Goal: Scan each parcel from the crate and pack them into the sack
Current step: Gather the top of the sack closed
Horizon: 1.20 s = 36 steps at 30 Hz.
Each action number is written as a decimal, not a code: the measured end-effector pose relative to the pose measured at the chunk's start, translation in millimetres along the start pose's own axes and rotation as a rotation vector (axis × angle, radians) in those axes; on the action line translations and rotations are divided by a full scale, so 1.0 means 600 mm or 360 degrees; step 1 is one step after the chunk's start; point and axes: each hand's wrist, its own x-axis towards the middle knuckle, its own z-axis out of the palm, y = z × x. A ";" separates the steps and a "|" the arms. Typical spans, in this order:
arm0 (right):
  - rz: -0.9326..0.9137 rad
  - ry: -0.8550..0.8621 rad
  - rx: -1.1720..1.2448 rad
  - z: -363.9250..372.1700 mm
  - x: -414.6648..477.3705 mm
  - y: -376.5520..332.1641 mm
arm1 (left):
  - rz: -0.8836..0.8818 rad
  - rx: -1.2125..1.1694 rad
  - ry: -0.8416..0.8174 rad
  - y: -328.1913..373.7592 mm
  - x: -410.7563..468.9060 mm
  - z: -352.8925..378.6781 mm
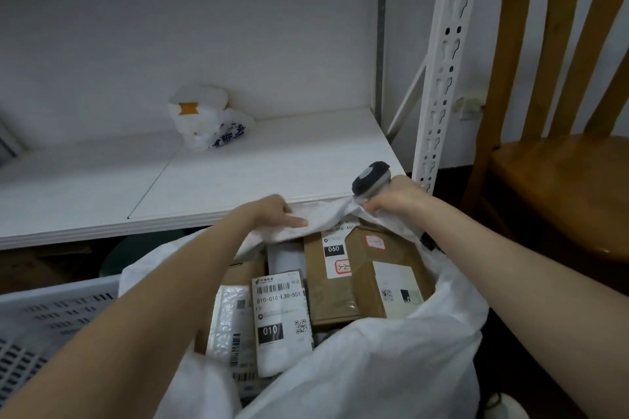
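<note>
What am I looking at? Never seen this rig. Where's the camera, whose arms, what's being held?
This is one picture, shot from a camera worn on a person's head, looking forward and down. There is no machine here: the two grips are bare hands. The left grip holds the far rim of a white sack. The right grip pinches the same rim while also holding a barcode scanner. Inside the sack lie parcels: a white mailer marked 010, a brown carton marked 060, and another brown box beside it. At lower left is a pale slotted crate; its contents cannot be seen. Behind is a white shelf with a knotted plastic bag on it, and a wooden chair stands to the right.
</note>
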 end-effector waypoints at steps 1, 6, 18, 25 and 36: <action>-0.0005 0.0008 0.0035 -0.001 -0.003 0.000 | 0.0065 -0.0119 0.0234 0.004 -0.008 -0.012; -0.0018 0.0143 0.0107 -0.016 -0.025 -0.009 | 0.0270 -0.0399 0.1112 0.034 -0.077 -0.076; -0.0329 0.0170 0.0122 0.007 -0.094 -0.131 | -0.0027 -0.0130 0.0953 -0.141 -0.159 -0.046; -0.0498 -0.0041 0.0074 0.108 -0.071 -0.189 | -0.0499 -0.0541 0.0633 -0.218 -0.150 -0.030; -0.0411 -0.0074 -0.0005 0.153 -0.044 -0.170 | -0.0462 -0.0874 0.0105 -0.226 -0.149 0.027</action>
